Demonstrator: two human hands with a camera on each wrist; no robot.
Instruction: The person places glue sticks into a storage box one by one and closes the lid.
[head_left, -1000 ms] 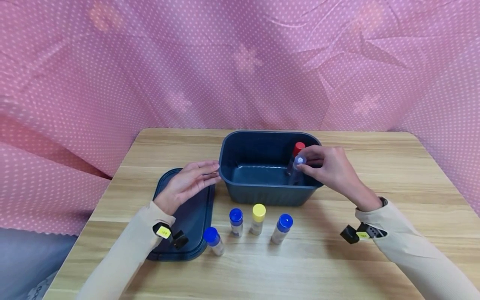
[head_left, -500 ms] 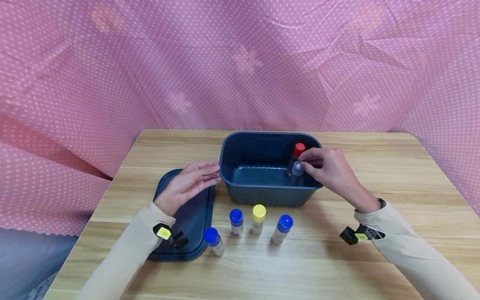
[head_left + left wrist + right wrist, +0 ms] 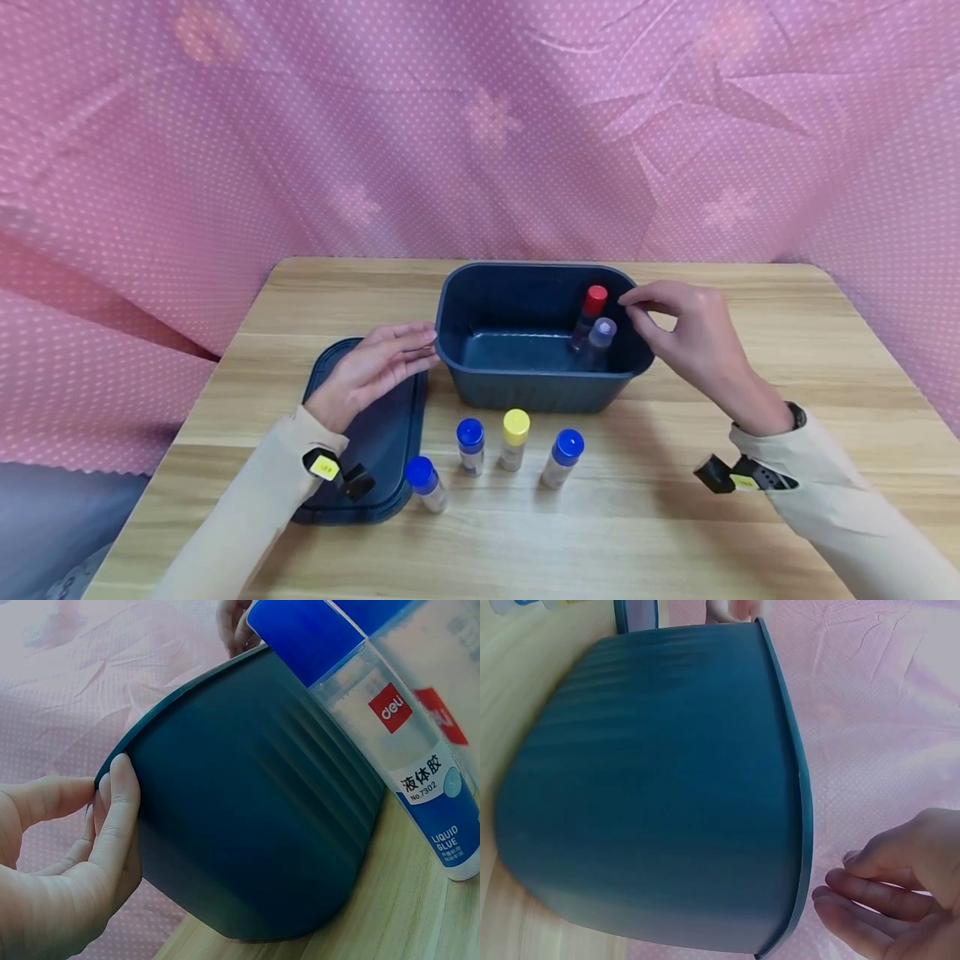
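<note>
My left hand (image 3: 378,367) touches the left end of the dark blue bin (image 3: 540,392) with extended fingers; the left wrist view shows the fingertips at its rim (image 3: 187,686). Outside the bin's right end is my right hand (image 3: 693,342), thumb and index finger close together, nothing between them. Inside, at the right, a red-capped bottle (image 3: 596,300) and a clear-topped bottle (image 3: 602,332) stand side by side, their bases in shadow. The right wrist view has the right hand (image 3: 900,889) beside the rim (image 3: 806,810), fingers apart from it.
A dark lid (image 3: 386,433) lies left of the bin, partly under my left forearm. In front stand a yellow-capped bottle (image 3: 516,429) and three blue-capped ones (image 3: 471,435), (image 3: 567,448), (image 3: 422,475). Pink dotted cloth (image 3: 480,167) hangs behind the wooden table (image 3: 750,333).
My right hand has let go of the clear-topped bottle and moved right, out over the bin's right edge. That bottle now stands lower in the bin. My left hand has stayed put.
</note>
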